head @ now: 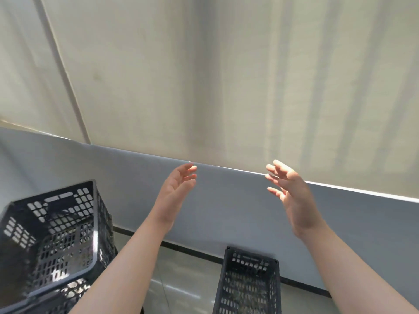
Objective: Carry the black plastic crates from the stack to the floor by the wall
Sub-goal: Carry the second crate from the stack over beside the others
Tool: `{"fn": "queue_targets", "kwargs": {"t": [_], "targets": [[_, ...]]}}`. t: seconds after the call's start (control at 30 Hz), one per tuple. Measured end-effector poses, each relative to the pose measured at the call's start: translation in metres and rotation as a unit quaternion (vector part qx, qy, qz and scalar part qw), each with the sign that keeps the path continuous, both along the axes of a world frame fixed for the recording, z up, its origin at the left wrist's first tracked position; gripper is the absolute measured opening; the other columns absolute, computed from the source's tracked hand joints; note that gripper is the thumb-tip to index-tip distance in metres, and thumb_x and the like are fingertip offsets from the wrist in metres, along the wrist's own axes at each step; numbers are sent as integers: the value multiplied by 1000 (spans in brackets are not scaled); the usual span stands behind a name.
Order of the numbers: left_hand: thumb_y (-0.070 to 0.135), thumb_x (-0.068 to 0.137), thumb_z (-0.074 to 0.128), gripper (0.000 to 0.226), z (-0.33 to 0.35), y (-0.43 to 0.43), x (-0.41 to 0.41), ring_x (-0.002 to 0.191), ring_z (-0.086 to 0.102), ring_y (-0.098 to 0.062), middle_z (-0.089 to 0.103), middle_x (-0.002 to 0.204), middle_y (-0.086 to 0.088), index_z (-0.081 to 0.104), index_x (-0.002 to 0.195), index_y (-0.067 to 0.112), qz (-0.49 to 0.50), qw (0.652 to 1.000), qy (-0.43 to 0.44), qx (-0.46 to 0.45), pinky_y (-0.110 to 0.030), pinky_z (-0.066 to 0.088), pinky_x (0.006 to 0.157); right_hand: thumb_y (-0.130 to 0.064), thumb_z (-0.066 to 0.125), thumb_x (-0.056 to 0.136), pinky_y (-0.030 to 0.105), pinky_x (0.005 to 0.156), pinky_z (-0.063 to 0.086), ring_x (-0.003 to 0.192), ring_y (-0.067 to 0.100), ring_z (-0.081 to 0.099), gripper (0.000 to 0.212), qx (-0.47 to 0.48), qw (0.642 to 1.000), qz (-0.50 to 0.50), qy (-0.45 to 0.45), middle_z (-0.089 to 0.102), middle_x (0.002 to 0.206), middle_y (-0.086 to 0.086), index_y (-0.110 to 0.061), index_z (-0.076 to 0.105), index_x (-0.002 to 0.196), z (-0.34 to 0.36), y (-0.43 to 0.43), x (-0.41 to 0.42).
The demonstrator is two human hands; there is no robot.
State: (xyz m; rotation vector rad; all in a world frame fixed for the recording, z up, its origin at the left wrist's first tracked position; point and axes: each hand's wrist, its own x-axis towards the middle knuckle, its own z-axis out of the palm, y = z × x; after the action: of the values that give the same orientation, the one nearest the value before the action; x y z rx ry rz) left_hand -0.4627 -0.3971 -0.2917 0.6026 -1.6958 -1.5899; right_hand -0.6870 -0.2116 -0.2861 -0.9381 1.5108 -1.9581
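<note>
Both hands were empty & wide open. The left hand (176, 189) and the right hand (288, 189) hung in the air in front of the grey lower wall (226, 200), palms turned to each other, fingers spread and relaxed, touching nothing. One black perforated plastic crate (249, 264) stood on the pale glossy floor (181, 279) just beside the wall, below the right hand. The stack of black crates (68, 245) stood further from the wall, beside the left forearm, its top crate open to the camera.

I judge that one crate was delivered and the step in hand was going for the next one. The next move prob. calls for turning to the stack, gripping the top crate at two opposite rims w/ both hands, and lifting it straight up so it does not catch on the crate under it.
</note>
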Motion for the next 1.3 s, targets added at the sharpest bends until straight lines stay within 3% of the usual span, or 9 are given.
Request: {"fn": "queue_targets", "kwargs": {"t": [0.2,0.33,0.4,0.53,0.67,0.8,0.9,1.3], "targets": [[27,84,60,52,34,8,26,127,62,-9,65,136,3,58,136,21,53,998,4,-25,-28,45,106,-29,59,85,40,97,48,125,20,64,47,-33,999,39,-15,68,136,-3,-30,65,132,24,-18,4],[26,86,58,53,47,14,56,126,62,-10,65,137,0,57,138,18,104,994,-5,-39,-25,47,103,-39,72,69,37,93,48,120,18,65,55,-45,995,75,-39,74,124,-8,-29,71,124,29,-42,20],[25,86,58,52,52,16,79,127,62,-13,65,137,-1,58,138,18,139,990,-6,-37,-30,47,108,-36,69,73,37,92,48,119,19,66,51,-47,993,105,-40,74,125,-6,-29,71,123,30,-57,35],[34,84,63,50,62,11,144,126,62,-9,69,132,7,61,133,28,209,977,-18,-48,-38,43,113,-24,55,82,37,93,49,118,18,66,48,-48,983,172,-38,72,128,-5,-26,68,129,31,-93,81],[37,88,60,47,68,-3,212,123,63,-4,69,132,13,60,135,34,266,961,-38,-58,-42,43,114,-22,53,83,35,93,49,116,13,68,52,-45,973,224,-27,72,130,-5,-24,65,133,40,-127,138],[38,91,55,43,72,-17,278,122,63,-1,69,129,19,60,134,35,308,948,-47,-62,-39,44,113,-21,53,81,35,91,50,116,15,68,51,-49,964,260,-26,73,128,-5,-24,67,130,50,-165,200],[43,89,55,43,72,-27,331,127,60,-8,66,133,16,60,132,36,335,939,-54,-57,-41,42,116,-20,54,81,35,91,50,115,17,68,49,-48,956,287,-26,73,127,-4,-25,68,127,56,-194,253],[47,92,51,39,50,-103,474,130,56,-8,64,135,20,60,130,43,364,928,-69,-44,-42,40,117,-21,57,82,35,90,49,116,16,67,46,-25,949,314,-16,74,125,-8,-26,68,126,44,-279,402]]}}
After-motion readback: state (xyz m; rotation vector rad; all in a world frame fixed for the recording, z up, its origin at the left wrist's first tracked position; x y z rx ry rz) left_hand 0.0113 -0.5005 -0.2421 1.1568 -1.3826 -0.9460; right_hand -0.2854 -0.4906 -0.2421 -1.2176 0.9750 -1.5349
